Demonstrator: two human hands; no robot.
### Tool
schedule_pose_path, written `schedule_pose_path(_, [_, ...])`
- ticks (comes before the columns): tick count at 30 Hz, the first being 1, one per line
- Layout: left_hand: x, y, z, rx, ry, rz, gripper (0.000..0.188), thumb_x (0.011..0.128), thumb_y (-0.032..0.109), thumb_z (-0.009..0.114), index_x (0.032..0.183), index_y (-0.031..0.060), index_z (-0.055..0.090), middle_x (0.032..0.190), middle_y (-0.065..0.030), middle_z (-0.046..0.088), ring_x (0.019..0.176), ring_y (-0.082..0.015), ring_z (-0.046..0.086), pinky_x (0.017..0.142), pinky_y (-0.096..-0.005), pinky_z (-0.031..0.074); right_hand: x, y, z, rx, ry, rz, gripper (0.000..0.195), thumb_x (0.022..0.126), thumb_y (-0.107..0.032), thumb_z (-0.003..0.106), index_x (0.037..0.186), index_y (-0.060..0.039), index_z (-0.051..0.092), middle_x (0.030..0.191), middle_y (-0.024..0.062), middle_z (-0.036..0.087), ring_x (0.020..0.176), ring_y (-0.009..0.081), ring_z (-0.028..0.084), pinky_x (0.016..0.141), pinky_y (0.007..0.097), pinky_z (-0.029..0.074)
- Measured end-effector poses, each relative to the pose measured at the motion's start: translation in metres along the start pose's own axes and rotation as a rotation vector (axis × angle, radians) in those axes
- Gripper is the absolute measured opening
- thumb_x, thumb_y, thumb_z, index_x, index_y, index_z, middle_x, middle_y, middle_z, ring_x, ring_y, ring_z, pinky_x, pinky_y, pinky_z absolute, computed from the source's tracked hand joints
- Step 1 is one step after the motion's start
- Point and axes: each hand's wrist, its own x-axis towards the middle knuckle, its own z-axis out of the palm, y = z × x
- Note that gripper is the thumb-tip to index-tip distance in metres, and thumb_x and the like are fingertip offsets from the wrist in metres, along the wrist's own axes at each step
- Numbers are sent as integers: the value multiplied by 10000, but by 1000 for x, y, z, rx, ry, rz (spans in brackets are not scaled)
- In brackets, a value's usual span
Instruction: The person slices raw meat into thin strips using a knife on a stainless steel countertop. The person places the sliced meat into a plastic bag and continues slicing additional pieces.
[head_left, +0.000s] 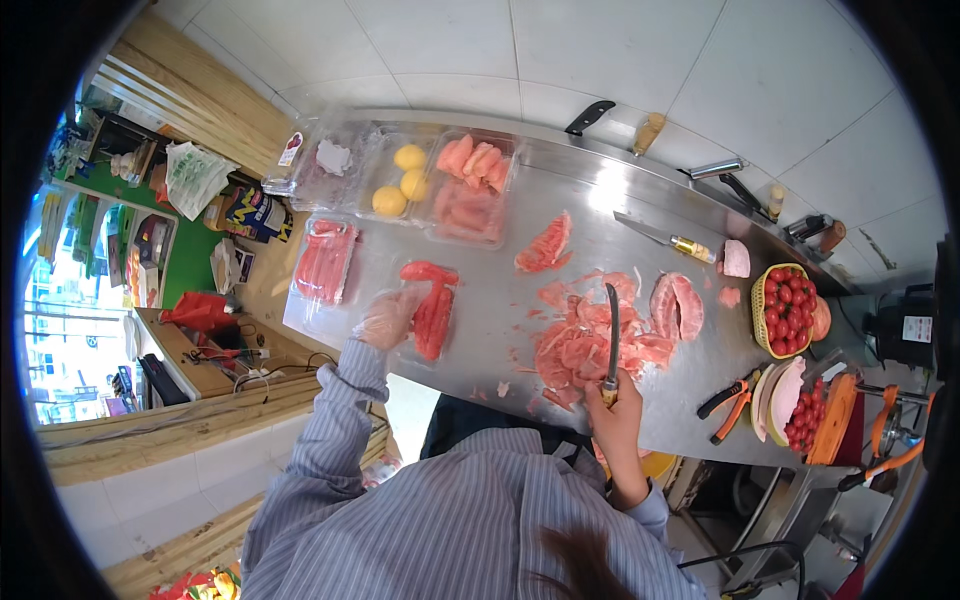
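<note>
My left hand (386, 319), in a clear plastic glove, is at the left side of a clear plastic tray (450, 289) holding peeled red pomelo segments (433, 319). Whether its fingers grip the tray cannot be told. My bare right hand (619, 409) is closed around the handle of a curved knife (613, 330), blade pointing away from me. Under the blade lies a heap of pomelo membrane scraps (577, 345). Right of the heap is a partly opened piece of pomelo (676, 306); behind the heap lies an unpeeled-membrane wedge (546, 244).
Behind stand trays of pomelo flesh (469, 210) and yellow fruits (389, 201); a packed tray (325, 262) sits left. A second knife (691, 248) lies near the wall. At right are a basket of small red tomatoes (786, 310), orange-handled pliers or shears (731, 405) and pomelo rinds (780, 397).
</note>
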Motion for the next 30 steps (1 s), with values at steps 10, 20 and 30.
schedule_pose_path(10, [-45, 33, 42, 412, 194, 147, 828, 638, 473, 746, 1228, -48, 488, 1023, -207, 633, 905, -319, 623, 806, -373, 493, 2, -2, 7, -53, -60, -73, 123, 808, -68, 628, 870, 17, 566, 711, 105, 574, 610, 164, 541, 580, 295, 437])
schedule_pose_path(20, [-43, 19, 54, 527, 485, 184, 802, 598, 420, 802, 1225, 39, 478, 1038, -213, 585, 923, -338, 597, 789, -417, 491, 7, -18, 4, 13, -90, -54, 134, 830, -40, 602, 908, 47, 535, 741, 105, 601, 681, 163, 637, 599, 280, 504])
schedule_pose_path(30, [-15, -8, 36, 125, 257, 196, 922, 637, 431, 810, 1299, -54, 390, 994, -144, 600, 867, -251, 615, 750, -335, 508, 7, 11, 5, -57, -32, -96, 127, 799, -67, 634, 884, 6, 574, 714, 49, 593, 616, 93, 522, 560, 242, 415])
